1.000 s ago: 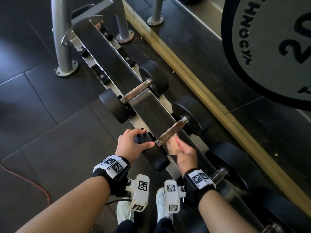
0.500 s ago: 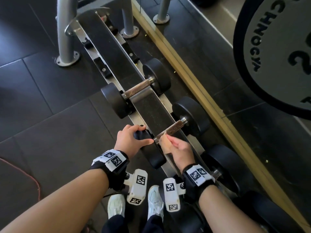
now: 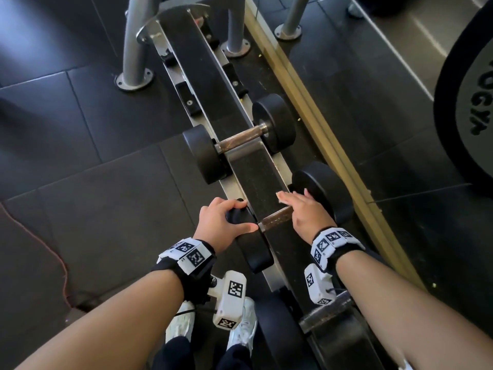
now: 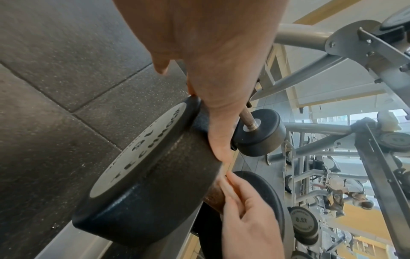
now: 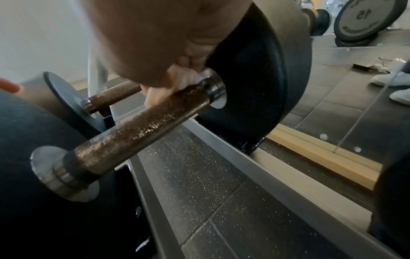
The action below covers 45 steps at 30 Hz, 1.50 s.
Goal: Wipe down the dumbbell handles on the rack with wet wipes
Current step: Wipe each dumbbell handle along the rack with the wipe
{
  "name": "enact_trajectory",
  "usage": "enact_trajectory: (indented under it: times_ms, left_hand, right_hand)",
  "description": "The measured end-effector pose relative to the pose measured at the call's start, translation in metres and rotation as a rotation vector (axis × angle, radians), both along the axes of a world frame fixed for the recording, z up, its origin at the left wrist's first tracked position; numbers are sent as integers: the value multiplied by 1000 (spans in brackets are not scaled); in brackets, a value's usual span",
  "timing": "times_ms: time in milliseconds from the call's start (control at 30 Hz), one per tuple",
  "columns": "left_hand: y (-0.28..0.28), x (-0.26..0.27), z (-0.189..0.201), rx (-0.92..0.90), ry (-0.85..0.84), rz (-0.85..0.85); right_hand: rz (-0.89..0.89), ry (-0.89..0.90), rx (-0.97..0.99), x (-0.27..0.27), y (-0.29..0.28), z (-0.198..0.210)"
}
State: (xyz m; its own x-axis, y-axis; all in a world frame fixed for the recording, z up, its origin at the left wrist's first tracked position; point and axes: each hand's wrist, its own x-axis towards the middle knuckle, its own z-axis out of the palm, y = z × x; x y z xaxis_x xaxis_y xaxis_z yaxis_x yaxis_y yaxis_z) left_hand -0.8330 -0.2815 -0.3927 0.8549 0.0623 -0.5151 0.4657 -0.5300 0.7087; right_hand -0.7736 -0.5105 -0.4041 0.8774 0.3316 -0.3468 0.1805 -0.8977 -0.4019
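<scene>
A black dumbbell lies across the rack (image 3: 202, 62); its rusty brown handle (image 3: 274, 217) (image 5: 142, 129) spans the rail. My left hand (image 3: 221, 220) (image 4: 210, 70) grips the near weight head (image 3: 253, 247) (image 4: 150, 184), fingers over its rim and thumb along its edge. My right hand (image 3: 306, 212) (image 4: 248, 219) lies over the far end of the handle beside the far weight head (image 3: 325, 190) (image 5: 255, 87). It holds a bunched white wet wipe (image 3: 282, 200) (image 5: 186, 78) against the bar near the steel collar.
A second dumbbell (image 3: 240, 140) sits further along the rack, and a third (image 3: 325, 313) lies under my right forearm. A wood-framed mirror (image 3: 333, 145) runs along the right. Grey rack legs (image 3: 133, 49) stand at the back, a red cable (image 3: 62, 265) crosses the floor at left.
My right hand has slid with the wipe from the near end of the handle to its far end by the far weight head. The left hand has kept its grip.
</scene>
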Motion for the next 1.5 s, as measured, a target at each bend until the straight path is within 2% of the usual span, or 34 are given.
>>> enact_trajectory:
  times_ms: [133,233,300,367,467,567,667,767,867,933,967,1033,1100,1167,1267,1333,1433,1500]
  left_hand:
    - [0,-3,-5,-39,-12,42]
    - [1,-3,-6,-48,-11,45]
    - [1,-3,-5,-41,-5,45]
    - [1,-3,-3,-39,-7,48]
    - [0,-3,-1,-36,-1,50]
    - [0,-3,1,-47,20,60]
    - [-1,-3,3,-59,24,64]
    - [-2,-3,5,-44,27,53]
    - [-2,0,7,-27,39,52]
    - [-1,1,9,-27,50,55]
    - [-1,2,9,-24,54,57]
    - [-2,3,9,-19,62,62]
    - [-2,3,9,-25,63,67]
    - [-2,3,8,-17,63,62]
    - [-1,3,7,-14,67,57]
    - [-1,5,11,-1,76,34]
    - [-2,12,21,65,133,-31]
    - [-3,21,30,87,184,-68]
  right_hand:
    - [-20,98,-30,5,-6,-7]
    - [-21,-7,11,3,1,1]
    - [0,-9,66,-5,14,4]
    - [-9,125,99,-12,28,1]
    - [-199,253,258,-5,34,3]
    - [-238,93,245,4,19,13]
    - [-87,7,90,-5,8,15]
    - [3,-37,111,-26,12,14]
    - [31,64,160,-33,24,11]
    - [-85,214,235,-22,27,13]
    - [-155,220,274,-14,26,15]
    - [-203,65,242,2,15,19]
    - [-140,-62,124,5,2,17]
    - [-58,-65,45,-11,0,13]
    - [-36,-91,144,-45,11,5]
    - [-85,21,225,-45,18,4]
    - [-264,259,302,-20,20,16]
    - [-320,311,359,-3,21,26]
